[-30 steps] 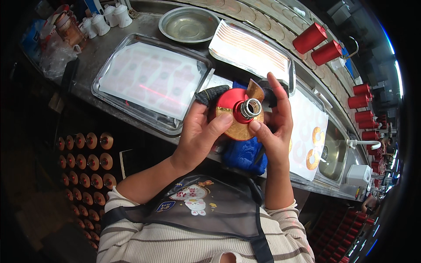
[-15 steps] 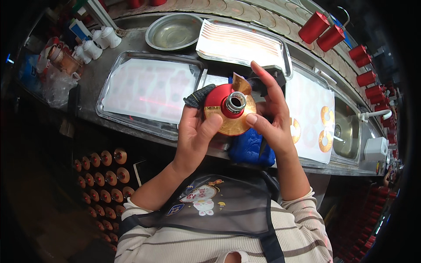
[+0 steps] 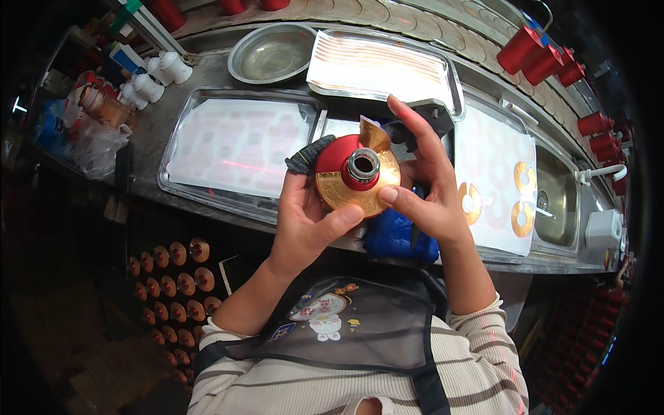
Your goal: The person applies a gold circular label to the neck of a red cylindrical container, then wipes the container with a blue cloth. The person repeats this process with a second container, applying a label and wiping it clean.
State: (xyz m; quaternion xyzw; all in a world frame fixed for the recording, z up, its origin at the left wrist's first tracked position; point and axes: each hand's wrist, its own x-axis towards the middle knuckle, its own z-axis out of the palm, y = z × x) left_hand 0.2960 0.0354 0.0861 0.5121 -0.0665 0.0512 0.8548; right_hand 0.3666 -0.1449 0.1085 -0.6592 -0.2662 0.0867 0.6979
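Note:
A red bottle (image 3: 338,152) is held in front of me, its open neck facing up toward me. Around the neck lies a gold ring-shaped label (image 3: 353,195), and one end of it sticks up at the far side. My left hand (image 3: 304,221) grips the bottle from the left, thumb on the label's near edge; a dark grey cloth cover wraps its fingertips. From the right, my right hand (image 3: 432,190) presses its thumb on the label, with the index finger raised and the other fingers partly hidden behind the bottle.
A tray with a white sheet (image 3: 235,145) lies left; another sheet (image 3: 487,228) with a few gold ring labels lies right, beside a sink (image 3: 557,200). A metal bowl (image 3: 270,55) and a tray of strips (image 3: 380,66) stand behind. Red bottles (image 3: 520,48) line the conveyor.
My left thumb has slid right along the label's near edge, and my right thumb has shifted slightly left. Both hands still hold the bottle. Red bottles on the conveyor have moved right.

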